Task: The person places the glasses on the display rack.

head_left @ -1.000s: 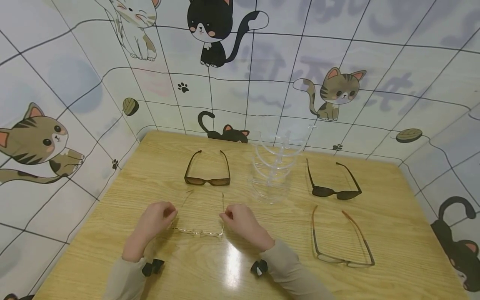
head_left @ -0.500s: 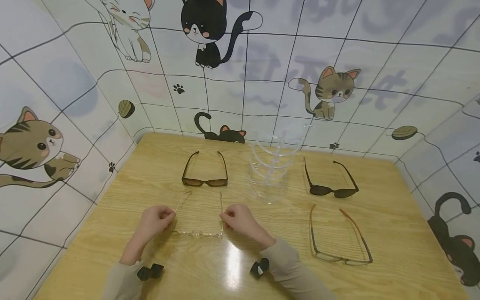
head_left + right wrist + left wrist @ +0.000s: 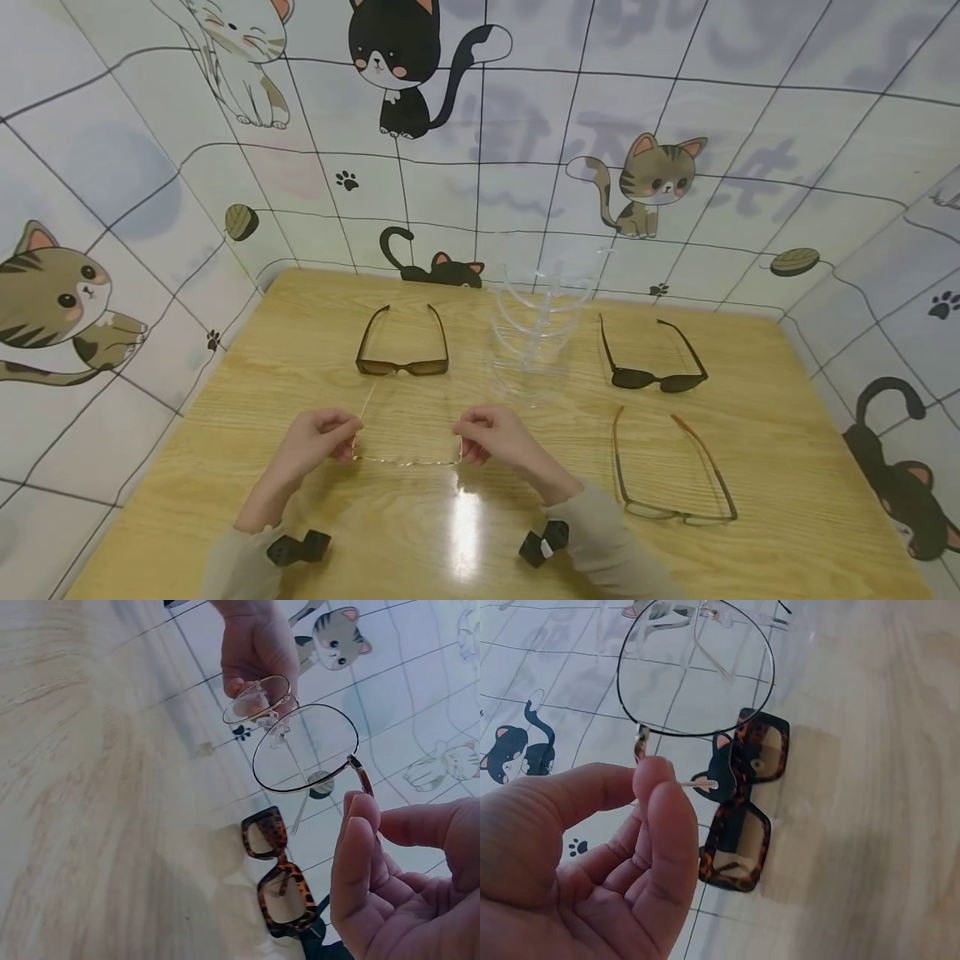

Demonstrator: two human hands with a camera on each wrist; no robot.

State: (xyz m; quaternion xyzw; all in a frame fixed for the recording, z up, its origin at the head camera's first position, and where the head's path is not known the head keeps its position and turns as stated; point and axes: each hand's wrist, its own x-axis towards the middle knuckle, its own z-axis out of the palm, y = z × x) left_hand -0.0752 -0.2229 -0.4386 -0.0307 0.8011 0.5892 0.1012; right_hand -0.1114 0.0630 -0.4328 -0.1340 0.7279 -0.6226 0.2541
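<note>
Both hands hold thin gold wire-rimmed eyeglasses point(image 3: 408, 462), which appear raised off the table with the temples unfolded. My left hand point(image 3: 318, 442) pinches one temple near its hinge between thumb and fingers. On the other side, my right hand point(image 3: 498, 437) pinches the opposite temple in the same way. Close up, a round rim point(image 3: 697, 736) shows above the left fingers in the left wrist view. Both lenses and the left hand appear beyond the right fingers in the right wrist view. Tortoiseshell sunglasses point(image 3: 402, 367) lie just behind the held pair.
A clear tiered display stand point(image 3: 536, 342) stands at the back middle of the wooden table point(image 3: 390, 542). Black sunglasses point(image 3: 658, 382) lie right of it, with brown-templed eyeglasses point(image 3: 678, 514) in front of them. A cat-print sheet point(image 3: 525, 125) surrounds the table.
The wire-rimmed eyeglasses have come up off the table between both hands and shifted slightly right. The left fingers have closed on their temple. The head view has turned slightly right.
</note>
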